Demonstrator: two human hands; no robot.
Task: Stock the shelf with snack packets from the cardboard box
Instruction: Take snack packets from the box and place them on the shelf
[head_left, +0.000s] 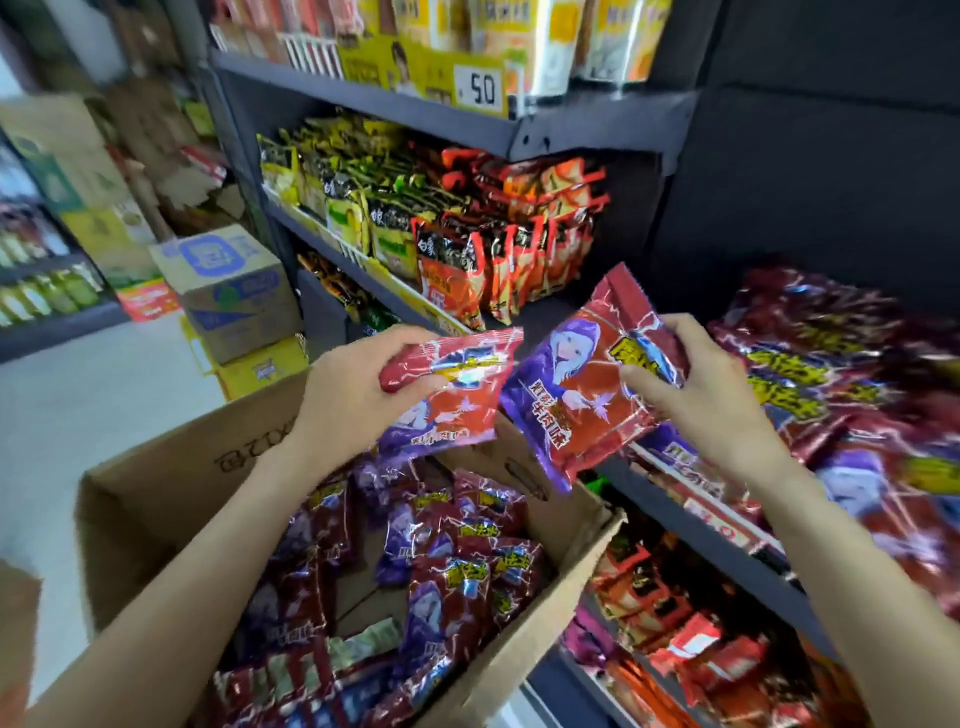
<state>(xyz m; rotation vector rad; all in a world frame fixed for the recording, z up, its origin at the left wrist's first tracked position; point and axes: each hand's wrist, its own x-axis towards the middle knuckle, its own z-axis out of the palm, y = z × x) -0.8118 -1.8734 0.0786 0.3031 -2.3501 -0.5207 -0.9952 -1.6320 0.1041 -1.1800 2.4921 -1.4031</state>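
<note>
An open cardboard box (171, 478) sits low in front of me, holding several red and purple snack packets (457, 587). My left hand (358, 395) grips one such packet (457, 400) above the box. My right hand (696, 395) holds a second packet (576, 395), tilted, just left of the shelf. On the dark shelf (727, 551) at right lies a pile of the same packets (841, 384).
Further left on the same shelving stand red (498, 270) and yellow-green noodle packets (358, 208). A shelf above carries a price tag (480, 89). Stacked cartons (234, 291) stand on the floor behind the box. Lower shelves hold more red packets (670, 613).
</note>
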